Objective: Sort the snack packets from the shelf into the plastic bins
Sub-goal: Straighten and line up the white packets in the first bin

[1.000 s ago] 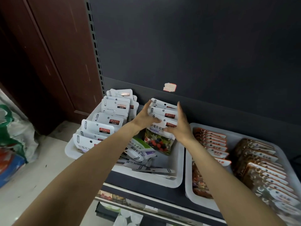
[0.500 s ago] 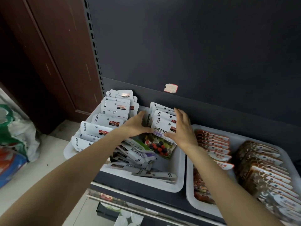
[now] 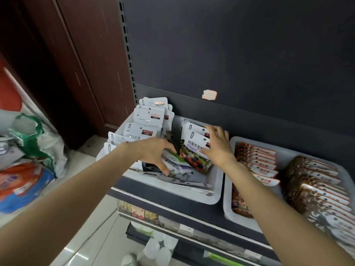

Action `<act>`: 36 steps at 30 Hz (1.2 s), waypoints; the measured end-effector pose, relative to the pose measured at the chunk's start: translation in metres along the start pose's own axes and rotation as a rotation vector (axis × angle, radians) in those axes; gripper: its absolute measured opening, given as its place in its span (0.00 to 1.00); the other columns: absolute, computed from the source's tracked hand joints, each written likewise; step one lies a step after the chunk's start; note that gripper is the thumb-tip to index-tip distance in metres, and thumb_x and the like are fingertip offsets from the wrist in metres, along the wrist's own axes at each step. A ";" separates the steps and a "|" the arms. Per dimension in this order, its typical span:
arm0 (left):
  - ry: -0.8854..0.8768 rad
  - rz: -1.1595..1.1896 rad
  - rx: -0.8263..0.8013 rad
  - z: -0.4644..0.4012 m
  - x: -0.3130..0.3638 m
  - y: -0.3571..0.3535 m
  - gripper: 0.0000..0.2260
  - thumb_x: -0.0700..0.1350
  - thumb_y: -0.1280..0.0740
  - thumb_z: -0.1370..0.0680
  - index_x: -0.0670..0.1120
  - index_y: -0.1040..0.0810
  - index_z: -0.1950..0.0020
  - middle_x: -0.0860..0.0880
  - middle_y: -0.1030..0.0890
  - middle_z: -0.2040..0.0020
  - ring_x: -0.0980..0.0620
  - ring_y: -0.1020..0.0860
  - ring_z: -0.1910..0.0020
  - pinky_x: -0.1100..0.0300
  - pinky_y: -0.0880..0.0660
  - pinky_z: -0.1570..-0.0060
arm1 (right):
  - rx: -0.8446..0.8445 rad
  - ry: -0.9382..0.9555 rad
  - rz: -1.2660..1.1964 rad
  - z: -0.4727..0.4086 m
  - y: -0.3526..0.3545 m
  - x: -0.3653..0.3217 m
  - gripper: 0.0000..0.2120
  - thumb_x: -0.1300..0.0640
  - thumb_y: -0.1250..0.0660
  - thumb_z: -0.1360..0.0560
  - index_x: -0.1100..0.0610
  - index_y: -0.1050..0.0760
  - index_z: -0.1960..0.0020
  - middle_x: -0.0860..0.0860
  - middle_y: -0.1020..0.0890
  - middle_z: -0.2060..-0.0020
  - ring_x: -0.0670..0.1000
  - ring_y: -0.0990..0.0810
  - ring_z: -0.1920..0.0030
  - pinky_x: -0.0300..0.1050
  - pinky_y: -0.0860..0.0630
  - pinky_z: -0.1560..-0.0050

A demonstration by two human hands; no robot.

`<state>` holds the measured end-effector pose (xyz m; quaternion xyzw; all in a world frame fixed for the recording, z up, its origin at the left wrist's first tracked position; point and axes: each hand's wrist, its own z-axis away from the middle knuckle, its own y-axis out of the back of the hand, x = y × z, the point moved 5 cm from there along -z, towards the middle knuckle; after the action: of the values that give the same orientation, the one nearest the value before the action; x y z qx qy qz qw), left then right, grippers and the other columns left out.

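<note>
Dark shelf backing (image 3: 249, 54) rises behind the shelf (image 3: 169, 196) where both your hands work inside the left bin (image 3: 215, 196). Your right hand (image 3: 218, 148) rests with fingers spread against the upright berry packets (image 3: 194, 143), pressing the front one (image 3: 196, 158) at its right edge; whether the thumb curls round it cannot be told. Your left hand (image 3: 155, 152), at nine o'clock from the right, reaches down with fingers splayed wide and loosely bent onto the fallen packets (image 3: 178, 169) lying flat at the bin's front, holding none of them. At eleven o'clock from that hand a second row of white-topped packets (image 3: 146, 123) stands along the bin's left side. At three o'clock from your right hand, the right bin (image 3: 226, 208) holds two rows of brown packets (image 3: 315, 185). Torn label (image 3: 209, 94) sticks to the backing at twelve o'clock. Bags (image 3: 28, 150) lie on the floor at far nine o'clock.
</note>
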<state>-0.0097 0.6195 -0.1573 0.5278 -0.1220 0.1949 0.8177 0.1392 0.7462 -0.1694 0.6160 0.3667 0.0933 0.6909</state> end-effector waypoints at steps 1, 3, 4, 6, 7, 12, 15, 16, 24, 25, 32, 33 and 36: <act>-0.015 -0.010 0.026 0.000 0.000 0.000 0.29 0.54 0.23 0.33 0.51 0.27 0.34 0.52 0.25 0.38 0.52 0.28 0.41 0.60 0.32 0.43 | -0.001 0.017 0.004 0.002 0.000 -0.001 0.36 0.55 0.27 0.29 0.52 0.42 0.27 0.51 0.38 0.31 0.54 0.45 0.30 0.49 0.40 0.30; -0.032 0.008 0.069 -0.001 0.001 0.001 0.23 0.52 0.25 0.31 0.50 0.23 0.38 0.51 0.22 0.41 0.52 0.25 0.43 0.61 0.29 0.44 | 0.005 0.038 0.001 0.006 0.001 -0.003 0.35 0.55 0.28 0.28 0.52 0.42 0.27 0.50 0.38 0.31 0.53 0.46 0.30 0.48 0.41 0.31; -0.034 0.010 0.084 0.000 0.001 0.002 0.20 0.52 0.25 0.30 0.49 0.22 0.40 0.51 0.21 0.42 0.53 0.24 0.43 0.60 0.28 0.44 | 0.006 0.038 -0.004 0.008 0.002 -0.003 0.35 0.55 0.28 0.28 0.52 0.42 0.26 0.50 0.37 0.31 0.53 0.46 0.29 0.48 0.41 0.31; -0.036 -0.028 0.133 0.003 0.003 0.003 0.16 0.52 0.27 0.28 0.49 0.20 0.42 0.52 0.19 0.44 0.54 0.22 0.45 0.59 0.26 0.44 | -0.001 0.033 -0.014 0.010 0.003 -0.002 0.36 0.54 0.28 0.28 0.51 0.43 0.26 0.50 0.38 0.31 0.53 0.46 0.29 0.48 0.41 0.31; -0.040 -0.063 0.168 0.004 0.003 0.003 0.15 0.51 0.28 0.27 0.49 0.20 0.43 0.53 0.19 0.45 0.54 0.22 0.46 0.60 0.26 0.46 | -0.008 0.030 -0.016 0.010 0.004 -0.002 0.36 0.55 0.28 0.28 0.51 0.43 0.26 0.50 0.38 0.30 0.53 0.46 0.29 0.48 0.41 0.31; -0.034 -0.315 0.226 0.012 -0.004 -0.006 0.14 0.47 0.32 0.25 0.52 0.23 0.39 0.52 0.21 0.42 0.50 0.23 0.45 0.55 0.25 0.47 | -0.010 0.041 0.003 0.015 0.002 -0.008 0.36 0.55 0.29 0.27 0.52 0.45 0.25 0.50 0.39 0.29 0.54 0.46 0.29 0.48 0.41 0.31; 0.024 -0.333 0.231 0.011 -0.007 -0.008 0.12 0.46 0.35 0.22 0.51 0.23 0.39 0.50 0.21 0.41 0.47 0.23 0.44 0.53 0.26 0.45 | -0.004 0.059 0.009 0.017 0.001 -0.008 0.36 0.55 0.29 0.27 0.51 0.43 0.26 0.49 0.37 0.30 0.54 0.45 0.29 0.47 0.42 0.31; 0.036 -0.342 0.257 0.009 -0.003 -0.005 0.11 0.45 0.37 0.21 0.50 0.23 0.40 0.48 0.21 0.42 0.46 0.23 0.45 0.54 0.26 0.45 | -0.009 0.059 -0.009 0.017 0.003 -0.007 0.35 0.55 0.28 0.28 0.51 0.42 0.26 0.49 0.37 0.30 0.53 0.44 0.30 0.47 0.41 0.31; -0.055 -0.182 0.637 -0.020 0.049 0.025 0.10 0.46 0.41 0.19 0.44 0.25 0.43 0.45 0.20 0.47 0.44 0.24 0.45 0.55 0.35 0.45 | 0.112 -0.173 -0.345 0.009 0.027 0.017 0.21 0.57 0.36 0.22 0.55 0.33 0.30 0.54 0.30 0.33 0.55 0.30 0.33 0.47 0.33 0.36; -0.047 -0.156 0.631 -0.025 0.053 0.022 0.10 0.48 0.40 0.19 0.44 0.26 0.43 0.44 0.19 0.49 0.43 0.23 0.46 0.55 0.34 0.44 | 0.137 -0.245 -0.476 0.012 0.030 0.020 0.20 0.57 0.40 0.20 0.55 0.35 0.28 0.54 0.31 0.31 0.56 0.31 0.32 0.48 0.33 0.35; 0.086 0.181 0.702 -0.050 0.044 0.004 0.38 0.56 0.26 0.32 0.46 0.41 0.29 0.46 0.34 0.32 0.47 0.38 0.31 0.52 0.39 0.31 | -0.116 -0.292 -0.881 0.031 0.002 0.009 0.44 0.70 0.36 0.26 0.53 0.61 0.23 0.49 0.42 0.26 0.52 0.41 0.26 0.43 0.39 0.32; 0.124 0.268 0.674 -0.056 0.036 0.001 0.45 0.57 0.24 0.34 0.45 0.46 0.26 0.45 0.40 0.28 0.46 0.43 0.27 0.50 0.42 0.28 | -0.165 -0.279 -0.803 0.032 -0.001 0.007 0.49 0.68 0.32 0.27 0.52 0.66 0.23 0.49 0.47 0.24 0.51 0.44 0.25 0.44 0.42 0.30; 0.108 0.623 0.459 -0.070 0.021 -0.006 0.57 0.60 0.21 0.41 0.48 0.52 0.24 0.46 0.44 0.24 0.47 0.46 0.24 0.44 0.42 0.27 | -0.185 -0.275 -0.704 0.022 -0.006 0.011 0.57 0.68 0.27 0.31 0.53 0.70 0.25 0.50 0.52 0.23 0.50 0.46 0.25 0.43 0.45 0.29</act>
<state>0.0112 0.6848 -0.1825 0.6237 -0.1862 0.4836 0.5852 0.1585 0.7336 -0.1800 0.3942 0.4498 -0.2003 0.7760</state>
